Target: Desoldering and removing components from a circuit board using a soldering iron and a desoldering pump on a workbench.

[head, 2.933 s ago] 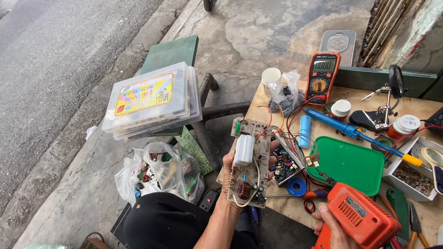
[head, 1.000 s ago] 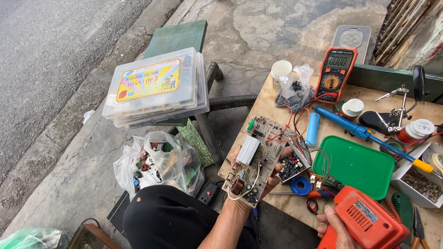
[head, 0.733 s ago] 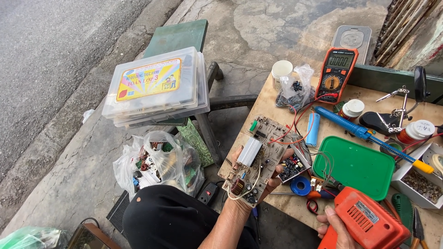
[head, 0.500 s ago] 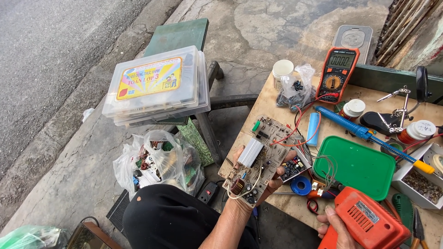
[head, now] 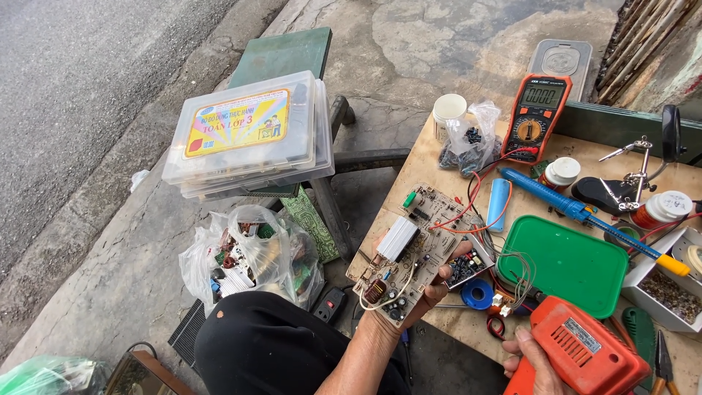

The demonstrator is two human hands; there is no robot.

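Beige circuit board [head: 417, 252], studded with a white block and small parts, rests tilted in the left hand [head: 428, 292], whose fingers are clamped on its lower end, thumb pressing the right edge. It hangs over the bench's [head: 424, 157] left edge, just beside the green tray [head: 570, 263]. Red wires run from the board toward the multimeter [head: 536, 117] at the far edge. The right hand [head: 530, 362] grips an orange soldering gun [head: 581, 355] at the near edge, fingers wrapped around its body. A blue solder sucker [head: 578, 212] lies beyond the tray. Left of the bench, open room holds a stool with plastic boxes [head: 248, 135] and a bag of parts [head: 248, 256].
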